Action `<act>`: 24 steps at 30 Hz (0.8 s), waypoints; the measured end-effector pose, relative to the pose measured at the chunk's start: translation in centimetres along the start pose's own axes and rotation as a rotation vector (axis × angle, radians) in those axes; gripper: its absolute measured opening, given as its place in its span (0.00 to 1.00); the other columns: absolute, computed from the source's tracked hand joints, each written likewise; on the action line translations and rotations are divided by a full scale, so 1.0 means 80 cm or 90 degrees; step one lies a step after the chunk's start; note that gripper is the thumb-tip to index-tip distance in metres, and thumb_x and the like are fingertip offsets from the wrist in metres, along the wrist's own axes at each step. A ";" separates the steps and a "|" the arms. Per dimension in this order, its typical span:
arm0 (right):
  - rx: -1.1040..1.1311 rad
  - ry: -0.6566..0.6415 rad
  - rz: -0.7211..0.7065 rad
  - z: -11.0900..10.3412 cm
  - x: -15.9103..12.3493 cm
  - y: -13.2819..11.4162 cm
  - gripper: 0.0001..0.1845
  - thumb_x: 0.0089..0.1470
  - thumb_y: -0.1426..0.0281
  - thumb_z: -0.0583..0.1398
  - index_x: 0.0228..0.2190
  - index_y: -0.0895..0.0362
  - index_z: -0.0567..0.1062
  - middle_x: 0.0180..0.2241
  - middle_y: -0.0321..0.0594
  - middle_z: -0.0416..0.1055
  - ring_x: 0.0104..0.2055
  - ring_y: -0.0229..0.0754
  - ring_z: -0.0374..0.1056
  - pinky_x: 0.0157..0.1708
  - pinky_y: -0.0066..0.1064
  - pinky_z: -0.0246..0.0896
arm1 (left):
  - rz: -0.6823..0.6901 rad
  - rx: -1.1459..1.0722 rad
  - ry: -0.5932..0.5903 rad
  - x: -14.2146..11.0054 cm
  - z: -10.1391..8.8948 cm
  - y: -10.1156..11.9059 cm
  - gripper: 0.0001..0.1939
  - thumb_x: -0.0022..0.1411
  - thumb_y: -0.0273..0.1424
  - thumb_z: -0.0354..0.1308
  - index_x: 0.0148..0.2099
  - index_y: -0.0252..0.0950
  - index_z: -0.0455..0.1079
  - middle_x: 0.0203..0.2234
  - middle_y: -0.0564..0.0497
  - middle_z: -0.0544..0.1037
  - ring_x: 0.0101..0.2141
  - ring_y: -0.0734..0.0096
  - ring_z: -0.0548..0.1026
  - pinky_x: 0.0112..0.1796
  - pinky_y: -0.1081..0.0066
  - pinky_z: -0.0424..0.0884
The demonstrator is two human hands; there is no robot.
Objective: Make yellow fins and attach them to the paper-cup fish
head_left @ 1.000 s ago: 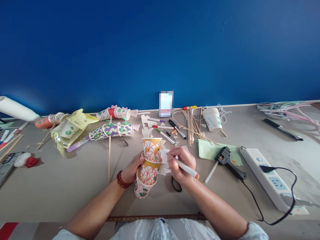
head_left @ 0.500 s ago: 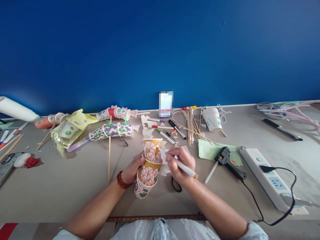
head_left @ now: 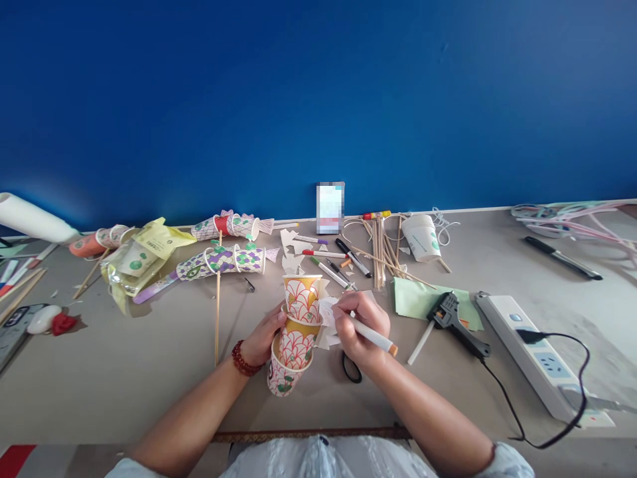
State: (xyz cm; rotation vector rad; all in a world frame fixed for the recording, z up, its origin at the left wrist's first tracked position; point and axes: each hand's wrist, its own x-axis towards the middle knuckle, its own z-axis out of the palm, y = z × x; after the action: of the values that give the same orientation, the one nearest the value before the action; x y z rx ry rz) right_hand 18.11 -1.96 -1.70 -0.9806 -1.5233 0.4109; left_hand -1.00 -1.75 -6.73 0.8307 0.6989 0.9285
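My left hand (head_left: 266,338) grips a chain of three joined paper cups (head_left: 298,344) from the left side, with its fingers partly hidden behind them. Red scale outlines cover the cups, and the upper two carry orange-yellow colouring near their rims. White paper fins (head_left: 328,322) stick out on the cups' right side. Pinched in my right hand (head_left: 363,325) is a white marker (head_left: 375,338) with an orange end. Its tip lies close to the right edge of the top cup; whether it touches I cannot tell.
Finished cup fish on sticks (head_left: 223,260) lie at the back left beside a yellow plastic bag (head_left: 149,255). Pens, paper scraps and wooden sticks (head_left: 381,255) are behind the cups. A glue gun (head_left: 455,325) and power strip (head_left: 532,355) with a looping cord occupy the right.
My right hand has shifted slightly right, drawing the marker's tip away from the middle of the top cup. The cups have moved very slightly left in my left hand.
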 end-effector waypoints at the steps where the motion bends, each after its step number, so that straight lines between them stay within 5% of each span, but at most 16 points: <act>1: -0.004 -0.001 0.002 0.000 0.000 0.000 0.10 0.55 0.73 0.56 0.23 0.52 0.64 0.19 0.31 0.64 0.21 0.37 0.61 0.22 0.29 0.58 | -0.002 0.002 0.003 0.000 0.001 0.001 0.27 0.57 0.52 0.63 0.49 0.37 0.77 0.45 0.41 0.82 0.43 0.53 0.79 0.45 0.59 0.74; 24: 0.100 0.016 -0.002 0.000 -0.006 0.001 0.08 0.56 0.73 0.57 0.26 0.52 0.66 0.20 0.31 0.64 0.21 0.37 0.60 0.24 0.31 0.58 | -0.001 -0.054 -0.022 0.001 -0.009 -0.012 0.25 0.62 0.47 0.62 0.53 0.35 0.76 0.46 0.41 0.82 0.45 0.56 0.79 0.47 0.61 0.73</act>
State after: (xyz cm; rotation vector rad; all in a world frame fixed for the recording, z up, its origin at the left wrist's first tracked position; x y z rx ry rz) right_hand 18.12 -2.25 -2.06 -0.8575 -1.4471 0.5056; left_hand -1.17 -1.82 -7.89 0.7694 0.6269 0.9337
